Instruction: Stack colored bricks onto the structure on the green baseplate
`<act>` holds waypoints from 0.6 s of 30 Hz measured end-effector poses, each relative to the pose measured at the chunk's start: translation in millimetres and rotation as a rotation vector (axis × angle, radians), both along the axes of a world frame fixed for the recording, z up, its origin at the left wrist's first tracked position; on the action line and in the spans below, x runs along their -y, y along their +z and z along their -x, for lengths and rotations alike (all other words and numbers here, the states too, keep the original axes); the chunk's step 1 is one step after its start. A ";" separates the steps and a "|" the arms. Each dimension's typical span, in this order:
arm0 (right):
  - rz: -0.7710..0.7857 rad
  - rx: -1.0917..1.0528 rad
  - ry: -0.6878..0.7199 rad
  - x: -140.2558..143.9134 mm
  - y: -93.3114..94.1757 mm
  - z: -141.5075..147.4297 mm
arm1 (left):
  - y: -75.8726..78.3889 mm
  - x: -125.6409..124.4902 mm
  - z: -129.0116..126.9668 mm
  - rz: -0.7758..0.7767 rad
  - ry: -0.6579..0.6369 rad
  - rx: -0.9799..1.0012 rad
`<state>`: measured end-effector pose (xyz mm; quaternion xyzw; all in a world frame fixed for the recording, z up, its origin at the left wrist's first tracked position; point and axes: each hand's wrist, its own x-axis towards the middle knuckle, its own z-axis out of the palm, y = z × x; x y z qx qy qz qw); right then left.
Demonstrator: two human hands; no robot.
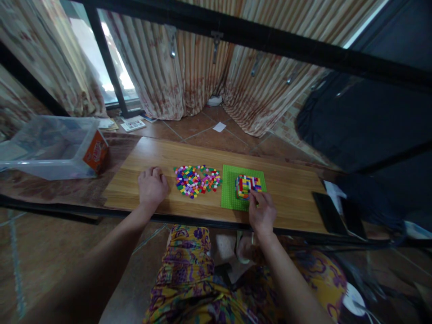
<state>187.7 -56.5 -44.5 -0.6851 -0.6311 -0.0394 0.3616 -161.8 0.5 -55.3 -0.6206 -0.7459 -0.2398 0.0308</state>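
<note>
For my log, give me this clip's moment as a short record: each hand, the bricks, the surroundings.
Left hand: on the wooden board, left of the loose bricks
Right hand: fingertips at the near right corner of the brick build; whether they grip a brick is unclear
Brick build: multicoloured, on a green baseplate
Loose bricks: mixed colours, between left hand and baseplate
Surroundings: clear plastic box at left, striped curtains behind

From here I'm seeing bricks (197, 181) lying left of a baseplate (229, 180), a bin (64, 169) farther left. A model (243, 185) is sitting on the baseplate.
</note>
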 end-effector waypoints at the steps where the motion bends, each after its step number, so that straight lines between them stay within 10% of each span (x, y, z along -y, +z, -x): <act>1: 0.005 0.001 -0.001 0.7 0.3 -0.2 | 0.4 0.2 -0.1 0.000 -0.003 0.003; 18: 0.072 -0.101 0.095 7.1 11.8 -5.9 | -1.7 -1.4 2.6 -0.025 -0.011 -0.040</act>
